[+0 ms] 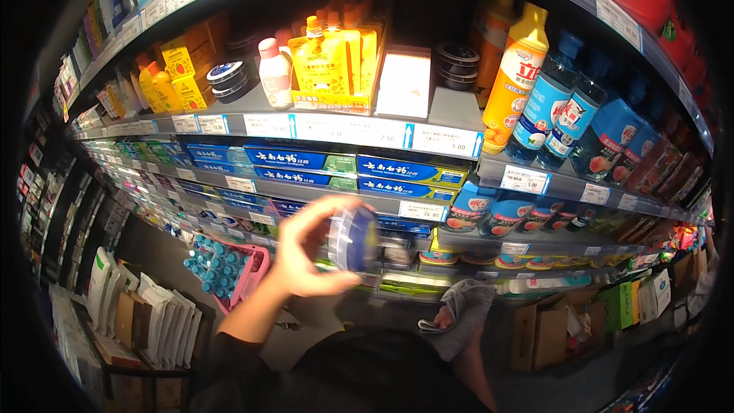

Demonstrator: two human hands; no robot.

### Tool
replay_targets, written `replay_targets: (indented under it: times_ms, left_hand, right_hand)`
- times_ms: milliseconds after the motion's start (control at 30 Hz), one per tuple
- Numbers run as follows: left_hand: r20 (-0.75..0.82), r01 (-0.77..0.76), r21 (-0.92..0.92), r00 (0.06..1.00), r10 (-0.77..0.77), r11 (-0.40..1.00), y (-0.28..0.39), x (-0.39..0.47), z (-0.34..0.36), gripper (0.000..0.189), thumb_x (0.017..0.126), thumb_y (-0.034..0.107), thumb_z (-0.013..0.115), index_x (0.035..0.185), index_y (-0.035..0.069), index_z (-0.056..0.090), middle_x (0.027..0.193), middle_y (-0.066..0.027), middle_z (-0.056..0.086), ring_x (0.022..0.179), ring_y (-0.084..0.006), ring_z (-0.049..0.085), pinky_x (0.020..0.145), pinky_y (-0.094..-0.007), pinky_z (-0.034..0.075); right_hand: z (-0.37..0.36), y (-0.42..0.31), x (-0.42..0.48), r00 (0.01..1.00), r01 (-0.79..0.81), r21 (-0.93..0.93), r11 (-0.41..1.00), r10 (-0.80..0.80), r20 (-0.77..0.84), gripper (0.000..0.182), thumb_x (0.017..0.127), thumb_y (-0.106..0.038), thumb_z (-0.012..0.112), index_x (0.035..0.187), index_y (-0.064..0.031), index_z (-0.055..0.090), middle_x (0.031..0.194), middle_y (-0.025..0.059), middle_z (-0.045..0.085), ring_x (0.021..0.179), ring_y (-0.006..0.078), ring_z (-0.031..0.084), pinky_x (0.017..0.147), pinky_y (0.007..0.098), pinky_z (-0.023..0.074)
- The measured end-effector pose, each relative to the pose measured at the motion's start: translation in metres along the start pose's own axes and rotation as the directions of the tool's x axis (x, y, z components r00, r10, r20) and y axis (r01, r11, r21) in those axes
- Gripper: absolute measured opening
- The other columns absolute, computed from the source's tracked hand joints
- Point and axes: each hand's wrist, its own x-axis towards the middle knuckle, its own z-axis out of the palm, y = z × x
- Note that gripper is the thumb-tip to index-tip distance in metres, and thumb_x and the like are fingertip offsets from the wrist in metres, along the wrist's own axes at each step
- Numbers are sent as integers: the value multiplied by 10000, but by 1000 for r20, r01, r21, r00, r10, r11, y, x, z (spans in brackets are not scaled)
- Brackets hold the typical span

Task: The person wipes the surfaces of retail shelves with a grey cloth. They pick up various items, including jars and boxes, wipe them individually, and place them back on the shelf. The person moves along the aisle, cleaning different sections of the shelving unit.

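Note:
My left hand (304,258) is raised in front of the shelves, its thumb and fingers around the rim of a round blue tin (354,239). The tin is tipped on edge and a little blurred. Lower down, a folded grey cloth (467,310) is gripped by my right hand (443,318), and part of that hand is hidden by it. Similar flat round tins (227,77) sit stacked on the lit shelf at left. More dark tins (457,63) are piled right of a white box (404,81). Yellow spouted pouches (324,63) stand in a display carton between the two stacks.
Boxed toothpaste (301,159) fills the shelf below. Yellow (516,77) and blue bottles (545,100) line the right bay. On the floor are a pink basket (252,272) beside bottled drinks (215,264), white packages (166,318) and an open cardboard carton (536,332).

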Motion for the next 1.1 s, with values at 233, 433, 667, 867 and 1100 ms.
replay_targets:
  times_ms: [233, 433, 667, 867, 1100]
  left_hand:
    - [-214, 68, 898, 931, 296, 435, 98, 104, -171, 715, 836, 235, 786, 1456, -19, 536, 1193, -129, 697, 1061, -174, 637, 962, -332, 488]
    - [-215, 228, 972, 959, 183, -58, 96, 155, -210, 615, 813, 328, 775, 1252, -80, 639, 1197, -279, 664, 1103, -374, 675, 933, -384, 518]
    - [-282, 286, 935, 958, 49, -209, 83, 172, -224, 520, 744, 340, 722, 1133, -4, 735, 1015, -232, 734, 1000, -369, 705, 907, -441, 552]
    - [-428, 409, 894, 900, -81, -181, 84, 181, -202, 491, 795, 352, 673, 1097, -30, 737, 964, -249, 741, 971, -363, 721, 893, -434, 564]
    - [-219, 265, 898, 961, 166, -351, 80, 162, -212, 511, 864, 398, 678, 1188, 3, 695, 1108, -223, 693, 1089, -384, 632, 970, -453, 504]
  right_hand:
    - [-3, -12, -10, 987, 17, 86, 996, -3, -161, 726, 986, -666, 294, 1032, -18, 619, 597, 151, 560, 532, 302, 584, 600, 438, 540]
    - [0, -5, -7, 990, -4, 145, 989, 25, -139, 738, 974, -674, 296, 1086, -21, 621, 612, 135, 554, 585, 317, 604, 670, 466, 543]
    - [8, -2, -14, 997, -12, 191, 981, 27, -71, 775, 962, -688, 286, 1131, -3, 606, 706, 161, 585, 660, 329, 611, 740, 473, 538]
    - [7, -7, -16, 995, 32, 123, 992, -20, -95, 749, 981, -646, 284, 1123, 19, 599, 705, 186, 594, 647, 326, 610, 729, 469, 542]
    - [11, -8, -16, 997, 63, 80, 995, -59, -57, 729, 996, -618, 285, 1098, 30, 605, 703, 205, 614, 634, 325, 622, 711, 456, 551]
